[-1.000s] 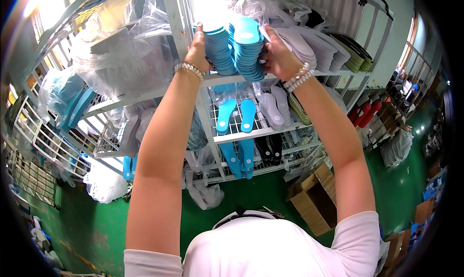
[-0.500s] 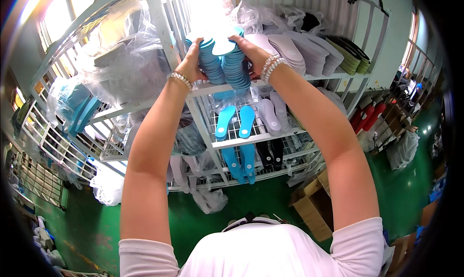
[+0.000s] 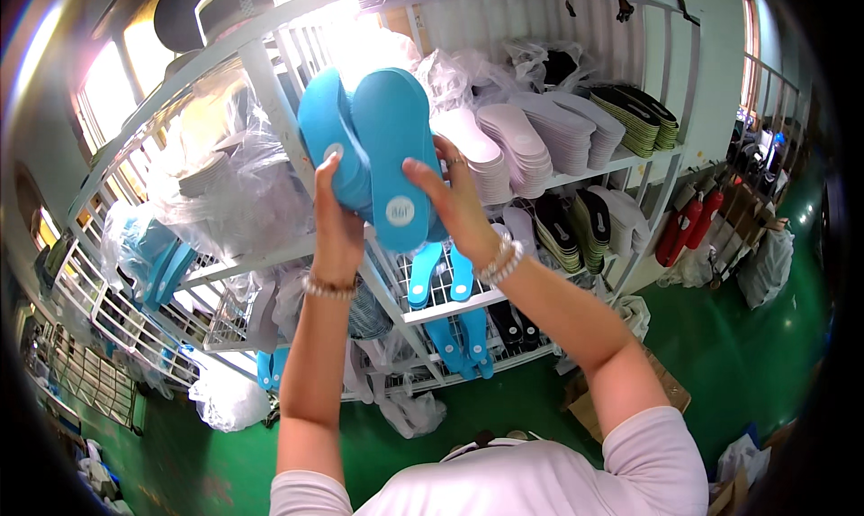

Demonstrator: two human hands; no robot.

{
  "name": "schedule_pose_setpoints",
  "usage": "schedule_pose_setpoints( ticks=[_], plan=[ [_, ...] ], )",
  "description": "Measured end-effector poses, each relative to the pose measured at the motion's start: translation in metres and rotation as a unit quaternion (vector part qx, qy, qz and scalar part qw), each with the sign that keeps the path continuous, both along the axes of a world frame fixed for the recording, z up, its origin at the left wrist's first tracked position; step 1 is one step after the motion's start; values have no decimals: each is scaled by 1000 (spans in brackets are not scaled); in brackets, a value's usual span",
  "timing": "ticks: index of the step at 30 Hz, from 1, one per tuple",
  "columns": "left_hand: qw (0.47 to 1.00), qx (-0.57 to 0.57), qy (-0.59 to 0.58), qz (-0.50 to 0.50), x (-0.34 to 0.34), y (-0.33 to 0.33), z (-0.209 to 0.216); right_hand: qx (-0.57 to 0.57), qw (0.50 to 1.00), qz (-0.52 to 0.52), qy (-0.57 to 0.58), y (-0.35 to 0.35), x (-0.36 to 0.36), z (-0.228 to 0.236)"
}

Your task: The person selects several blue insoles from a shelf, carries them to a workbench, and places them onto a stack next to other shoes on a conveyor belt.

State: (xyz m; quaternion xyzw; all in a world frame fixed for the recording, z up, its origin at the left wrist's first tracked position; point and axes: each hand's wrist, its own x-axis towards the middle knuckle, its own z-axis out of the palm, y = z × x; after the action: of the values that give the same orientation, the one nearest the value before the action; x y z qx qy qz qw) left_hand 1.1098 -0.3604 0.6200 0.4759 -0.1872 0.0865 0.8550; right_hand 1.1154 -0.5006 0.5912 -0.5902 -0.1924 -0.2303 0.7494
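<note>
Two stacks of blue shoe insoles are raised in front of the shelf, side by side. My left hand (image 3: 338, 224) is closed round the heel end of the left insole stack (image 3: 326, 120), its thumb near the round white mark. Around the right insole stack (image 3: 392, 129) my right hand (image 3: 457, 192) is closed, thumb on the top insole's face and fingers along the side. The top right insole faces me with a round white label at its heel. The undersides of both stacks are hidden. Beaded bracelets circle both wrists.
A white rack (image 3: 576, 176) holds pink insoles (image 3: 517, 143), grey insoles (image 3: 562, 125) and black-green insoles (image 3: 630, 116). Lower tiers carry more blue insoles (image 3: 461, 273). Plastic-wrapped bundles (image 3: 220, 192) fill the left side. Red fire extinguishers (image 3: 688, 224) and a cardboard box (image 3: 661, 385) stand at right.
Both hands have drawn the blue insole stacks off the upper shelf, nearer to me. The stacks have tilted so the top insole's face shows. My view has shifted slightly.
</note>
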Motion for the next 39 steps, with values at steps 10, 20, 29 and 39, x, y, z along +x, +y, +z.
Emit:
schedule_pose_setpoints(
  ticks=[10,20,29,39],
  plan=[
    [999,-54,6,0,-130,3,-118,-123,988,3,-94,-30,-134,-74],
    [913,11,158,-376,-173,19,-209,-57,982,-153,92,-14,-260,-120],
    [731,68,129,-667,-272,-40,-190,93,842,-516,130,66,-455,-86],
    [366,194,26,-910,-529,-5,-163,230,485,-843,31,264,-648,-110]
  ],
)
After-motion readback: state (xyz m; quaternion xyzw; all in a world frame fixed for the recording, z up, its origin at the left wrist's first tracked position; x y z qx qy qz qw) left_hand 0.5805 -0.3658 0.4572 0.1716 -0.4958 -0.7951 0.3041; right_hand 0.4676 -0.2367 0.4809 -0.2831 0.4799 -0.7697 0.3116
